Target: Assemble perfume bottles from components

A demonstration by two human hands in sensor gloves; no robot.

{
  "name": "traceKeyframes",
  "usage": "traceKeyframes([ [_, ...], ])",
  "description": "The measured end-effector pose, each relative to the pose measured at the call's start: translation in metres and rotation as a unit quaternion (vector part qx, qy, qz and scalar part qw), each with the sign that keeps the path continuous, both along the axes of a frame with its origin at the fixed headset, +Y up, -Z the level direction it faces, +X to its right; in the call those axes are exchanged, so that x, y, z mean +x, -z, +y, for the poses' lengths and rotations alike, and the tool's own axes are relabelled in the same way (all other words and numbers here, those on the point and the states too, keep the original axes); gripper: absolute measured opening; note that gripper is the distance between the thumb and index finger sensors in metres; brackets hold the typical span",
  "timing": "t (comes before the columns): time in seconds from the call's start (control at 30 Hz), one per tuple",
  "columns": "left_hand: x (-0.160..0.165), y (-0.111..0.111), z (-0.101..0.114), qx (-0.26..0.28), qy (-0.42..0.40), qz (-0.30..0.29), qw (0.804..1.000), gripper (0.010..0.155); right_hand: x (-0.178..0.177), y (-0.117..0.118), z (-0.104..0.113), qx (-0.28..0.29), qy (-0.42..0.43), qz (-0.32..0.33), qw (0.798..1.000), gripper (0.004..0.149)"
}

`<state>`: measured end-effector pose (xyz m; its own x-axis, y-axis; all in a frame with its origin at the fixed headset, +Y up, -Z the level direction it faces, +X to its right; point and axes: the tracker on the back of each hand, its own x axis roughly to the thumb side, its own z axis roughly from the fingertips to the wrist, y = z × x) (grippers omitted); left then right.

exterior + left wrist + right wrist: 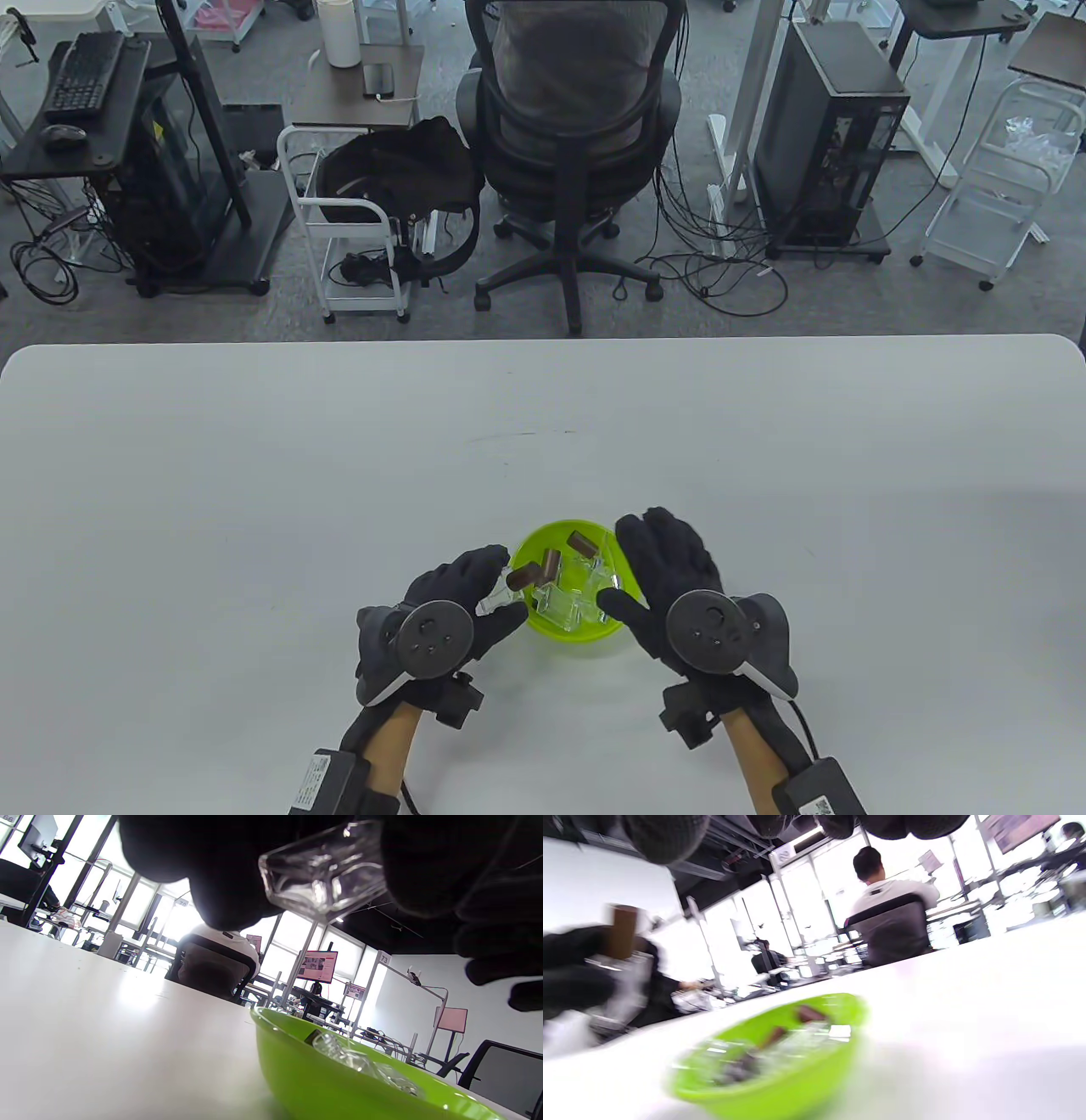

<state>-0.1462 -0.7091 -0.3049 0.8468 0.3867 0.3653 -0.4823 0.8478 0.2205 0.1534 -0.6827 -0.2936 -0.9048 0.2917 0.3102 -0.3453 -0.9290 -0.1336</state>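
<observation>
Our left hand pinches a glass bottle beside the bowl near the table's front edge; our right hand hovers open. The slick bottle could slip, or we could tip the bowl.

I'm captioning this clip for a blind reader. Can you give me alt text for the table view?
Two gloved hands flank a green bowl of clear glass bottles and brown caps near the front edge of a white table. The left hand holds a clear bottle with a brown cap at the bowl's rim; the right hand is open beside the bowl.
</observation>
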Motion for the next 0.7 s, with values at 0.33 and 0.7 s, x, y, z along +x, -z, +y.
traceKeyframes([
  [0.33,-0.013,0.029,-0.007,-0.046,-0.029,0.053,0.997,0.071,0.073,0.006,-0.056,-0.076,-0.117,-0.111,0.984,0.09],
  [0.7,-0.007,0.098,-0.008,-0.187,0.035,0.101,0.976,0.073,0.08,0.003,-0.062,-0.08,-0.103,-0.12,0.984,0.091],
])
